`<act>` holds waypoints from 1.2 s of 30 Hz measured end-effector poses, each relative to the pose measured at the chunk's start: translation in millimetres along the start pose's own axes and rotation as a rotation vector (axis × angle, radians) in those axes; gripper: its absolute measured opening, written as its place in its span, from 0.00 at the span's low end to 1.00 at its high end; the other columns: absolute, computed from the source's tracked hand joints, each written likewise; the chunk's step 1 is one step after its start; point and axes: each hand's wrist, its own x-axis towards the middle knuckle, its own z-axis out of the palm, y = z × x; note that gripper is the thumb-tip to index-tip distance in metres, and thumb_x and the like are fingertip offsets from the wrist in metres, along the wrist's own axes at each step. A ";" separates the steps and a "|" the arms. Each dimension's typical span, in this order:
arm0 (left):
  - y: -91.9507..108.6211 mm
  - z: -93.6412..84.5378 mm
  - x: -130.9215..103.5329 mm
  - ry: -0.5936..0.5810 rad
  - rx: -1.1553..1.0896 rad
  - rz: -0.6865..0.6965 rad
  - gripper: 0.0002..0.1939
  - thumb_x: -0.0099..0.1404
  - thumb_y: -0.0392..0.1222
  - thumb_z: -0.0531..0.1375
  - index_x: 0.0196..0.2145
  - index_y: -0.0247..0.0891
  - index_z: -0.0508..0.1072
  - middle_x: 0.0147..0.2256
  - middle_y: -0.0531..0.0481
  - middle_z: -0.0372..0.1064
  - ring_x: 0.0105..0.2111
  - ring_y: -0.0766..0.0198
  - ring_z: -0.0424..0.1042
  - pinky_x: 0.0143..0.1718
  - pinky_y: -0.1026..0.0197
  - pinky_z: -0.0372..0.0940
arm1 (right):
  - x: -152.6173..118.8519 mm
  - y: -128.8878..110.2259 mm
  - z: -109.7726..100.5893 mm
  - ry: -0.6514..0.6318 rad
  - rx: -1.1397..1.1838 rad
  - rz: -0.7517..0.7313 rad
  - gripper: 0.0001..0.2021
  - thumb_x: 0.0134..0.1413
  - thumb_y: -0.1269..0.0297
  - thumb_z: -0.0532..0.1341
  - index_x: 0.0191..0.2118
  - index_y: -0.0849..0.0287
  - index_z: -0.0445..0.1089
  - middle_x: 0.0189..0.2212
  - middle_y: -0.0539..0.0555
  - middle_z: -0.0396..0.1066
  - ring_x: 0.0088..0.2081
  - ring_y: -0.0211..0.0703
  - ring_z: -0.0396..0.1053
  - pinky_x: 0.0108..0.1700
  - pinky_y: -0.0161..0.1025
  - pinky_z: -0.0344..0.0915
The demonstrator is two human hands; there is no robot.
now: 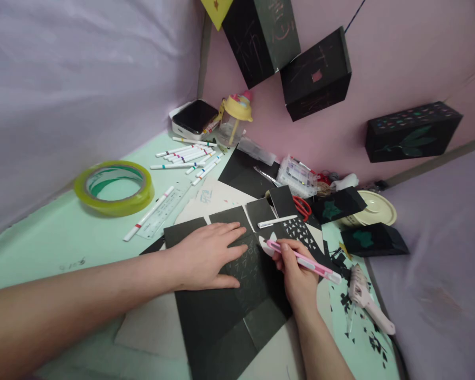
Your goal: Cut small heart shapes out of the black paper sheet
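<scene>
Black card [209,322] with folded flaps lies on the work surface, bearing faint pale drawn shapes and a patch of small cut-out stars and hearts on its right. My left hand [209,253] rests flat on it, fingers spread. In my right hand [298,279] is a pink craft knife [312,264], held like a pen. Its tip is at the white leaf-shaped cut-outs in the card; the blade is too small to make out. Just above lies a white pen [277,221] across the card. Red-handled scissors [303,207] are partly hidden behind a raised flap.
Yellow tape roll [142,198], clear ruler [160,211] and several white markers [190,153] lie left. A phone [196,116] and a yellow-lidded bottle [231,124] stand behind. Right are a glue gun [368,301] and black scraps. Black boxes [316,74] hang above.
</scene>
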 end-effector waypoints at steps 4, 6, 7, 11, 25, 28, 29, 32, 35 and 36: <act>1.3 -1.3 -1.5 0.019 0.031 0.006 0.32 0.63 0.61 0.58 0.58 0.39 0.67 0.63 0.36 0.55 0.60 0.39 0.58 0.54 0.42 0.59 | 3.0 -1.2 -2.6 0.045 -0.003 0.012 0.11 0.55 0.59 0.64 0.41 0.59 0.71 0.26 0.49 0.71 0.25 0.37 0.66 0.27 0.33 0.63; 1.6 -2.2 -2.0 0.022 0.037 0.016 0.31 0.64 0.60 0.57 0.59 0.40 0.66 0.62 0.36 0.55 0.60 0.40 0.58 0.54 0.43 0.58 | 4.2 -6.8 -8.0 0.061 -0.013 0.000 0.10 0.55 0.59 0.64 0.40 0.59 0.71 0.25 0.49 0.71 0.25 0.37 0.66 0.27 0.34 0.64; 1.8 -2.7 -2.1 0.017 0.040 0.022 0.31 0.64 0.60 0.57 0.59 0.40 0.66 0.62 0.36 0.56 0.59 0.40 0.58 0.54 0.43 0.58 | 4.1 -11.4 -12.0 0.072 -0.020 -0.008 0.10 0.55 0.58 0.64 0.40 0.59 0.72 0.24 0.49 0.71 0.24 0.37 0.66 0.27 0.34 0.64; 3.4 -4.3 -1.9 -0.001 0.044 0.047 0.30 0.64 0.60 0.57 0.60 0.43 0.65 0.60 0.38 0.58 0.55 0.43 0.61 0.52 0.46 0.59 | -4.4 -39.9 -29.9 0.109 -0.098 -0.031 0.09 0.54 0.58 0.65 0.35 0.59 0.72 0.23 0.49 0.72 0.22 0.36 0.65 0.25 0.33 0.63; 13.7 0.6 -1.1 0.005 -0.067 0.044 0.30 0.62 0.54 0.62 0.58 0.37 0.67 0.51 0.36 0.61 0.47 0.47 0.63 0.45 0.49 0.62 | -15.6 -17.0 7.4 -0.017 -0.176 0.056 0.08 0.53 0.59 0.63 0.32 0.58 0.71 0.24 0.50 0.73 0.25 0.39 0.68 0.28 0.34 0.64; 10.1 0.3 1.2 0.028 -0.106 0.057 0.27 0.61 0.49 0.63 0.55 0.35 0.68 0.49 0.38 0.63 0.46 0.49 0.63 0.46 0.51 0.63 | -19.6 -7.2 8.4 0.009 -0.205 0.040 0.08 0.54 0.60 0.62 0.30 0.58 0.70 0.22 0.49 0.71 0.23 0.38 0.66 0.26 0.34 0.62; 9.1 0.3 1.8 0.035 -0.115 0.058 0.26 0.61 0.48 0.63 0.55 0.36 0.69 0.49 0.39 0.63 0.46 0.49 0.63 0.46 0.51 0.63 | -21.1 -5.6 8.6 0.017 -0.221 0.025 0.07 0.55 0.61 0.61 0.30 0.58 0.70 0.22 0.49 0.70 0.23 0.38 0.66 0.25 0.34 0.62; 7.3 1.1 2.7 0.037 -0.131 0.054 0.24 0.63 0.47 0.62 0.55 0.37 0.69 0.50 0.39 0.63 0.47 0.49 0.62 0.46 0.51 0.62 | -24.2 -3.3 9.3 0.015 -0.251 -0.047 0.07 0.55 0.63 0.60 0.30 0.58 0.70 0.21 0.49 0.70 0.22 0.38 0.66 0.25 0.34 0.63; 6.8 2.2 2.8 0.027 -0.133 0.048 0.24 0.63 0.47 0.62 0.55 0.38 0.69 0.51 0.39 0.62 0.47 0.49 0.62 0.47 0.50 0.62 | -25.0 -1.6 9.9 0.004 -0.245 -0.105 0.06 0.55 0.64 0.60 0.29 0.58 0.70 0.22 0.50 0.71 0.23 0.39 0.68 0.26 0.34 0.64; 6.8 2.4 2.8 0.021 -0.135 0.045 0.24 0.63 0.47 0.62 0.55 0.38 0.69 0.51 0.39 0.62 0.47 0.48 0.62 0.47 0.50 0.62 | -25.0 -1.2 9.9 0.004 -0.244 -0.113 0.06 0.55 0.64 0.60 0.29 0.58 0.70 0.22 0.50 0.71 0.24 0.39 0.69 0.26 0.34 0.64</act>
